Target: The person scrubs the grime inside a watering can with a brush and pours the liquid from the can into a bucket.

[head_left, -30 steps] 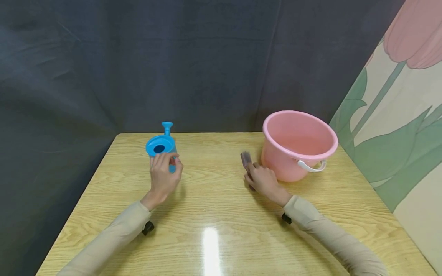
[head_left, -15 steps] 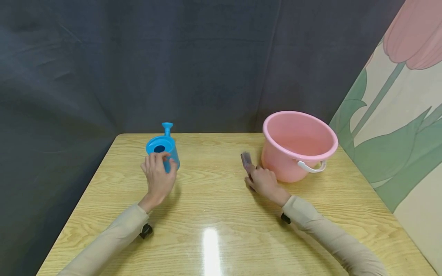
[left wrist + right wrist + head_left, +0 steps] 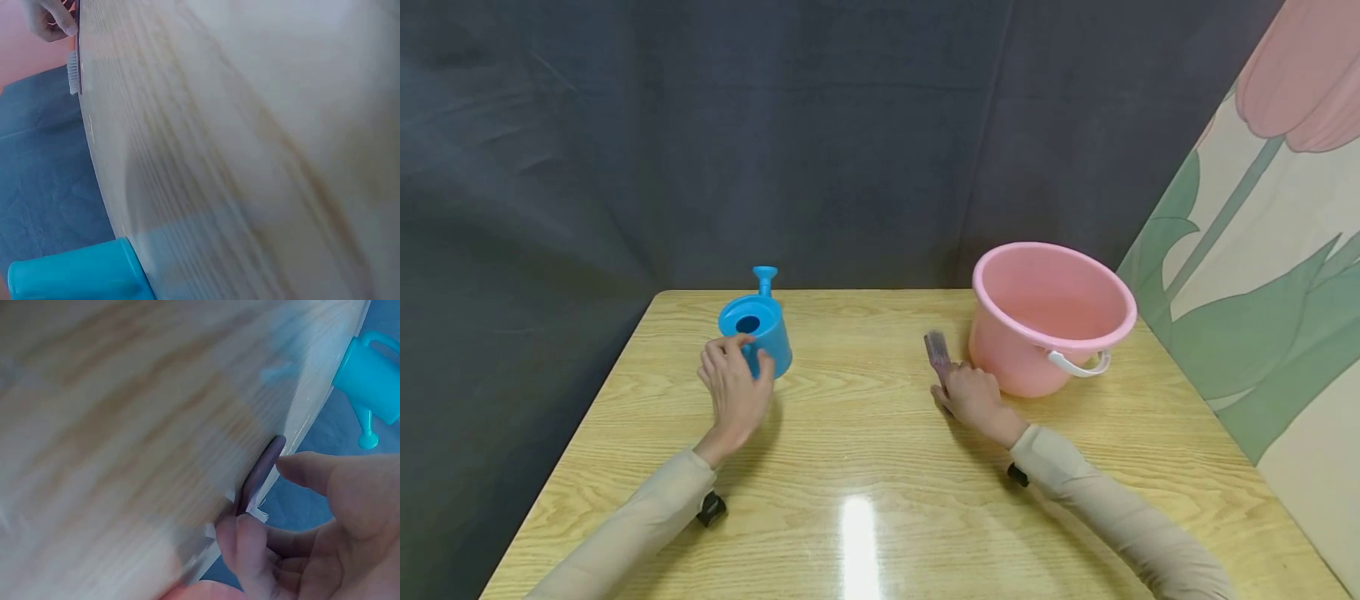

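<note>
A blue watering can stands upright on the table, and part of its body shows in the left wrist view. Beside its handle side is my left hand, with thumb and forefinger spread apart; the contact at the fingertips is partly hidden. My right hand holds a purple-handled brush down at the tabletop. In the right wrist view the thumb and fingers of the right hand lie on either side of the brush handle. Pale bristles face up from the table.
A pink bucket with a white handle stands just right of the brush. Behind the wooden table hangs a dark curtain. A tulip-painted wall borders the right side.
My left hand has drawn back leftward from the watering can, its thumb and fingers parting. The can stays standing in place. My right hand and the brush have hardly moved.
</note>
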Demonstrator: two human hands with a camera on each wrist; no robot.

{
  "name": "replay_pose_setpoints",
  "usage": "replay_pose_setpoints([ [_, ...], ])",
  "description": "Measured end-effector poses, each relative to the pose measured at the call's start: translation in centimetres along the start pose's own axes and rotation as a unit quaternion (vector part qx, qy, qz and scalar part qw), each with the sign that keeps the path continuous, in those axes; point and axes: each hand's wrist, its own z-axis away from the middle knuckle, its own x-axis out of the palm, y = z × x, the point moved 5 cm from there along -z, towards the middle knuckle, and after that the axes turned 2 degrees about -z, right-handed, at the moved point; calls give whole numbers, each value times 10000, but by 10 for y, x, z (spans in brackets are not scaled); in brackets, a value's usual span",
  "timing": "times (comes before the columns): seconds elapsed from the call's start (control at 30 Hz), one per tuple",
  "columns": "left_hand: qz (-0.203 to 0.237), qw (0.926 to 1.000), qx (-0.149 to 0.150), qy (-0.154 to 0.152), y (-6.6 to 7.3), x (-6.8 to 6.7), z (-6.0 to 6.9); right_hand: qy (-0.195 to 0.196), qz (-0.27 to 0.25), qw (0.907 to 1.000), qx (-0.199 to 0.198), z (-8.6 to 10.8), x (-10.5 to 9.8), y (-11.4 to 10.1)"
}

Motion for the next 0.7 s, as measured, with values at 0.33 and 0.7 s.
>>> replay_pose_setpoints([
  [0.33, 136, 9985, -522, -100, -9, 1, 0, 11, 226, 9997, 14, -2, 3, 0],
  [0.7, 423, 9909, -1238, -302, -17, 2, 0, -135, 200, 9997, -52, -6, 0, 1],
])
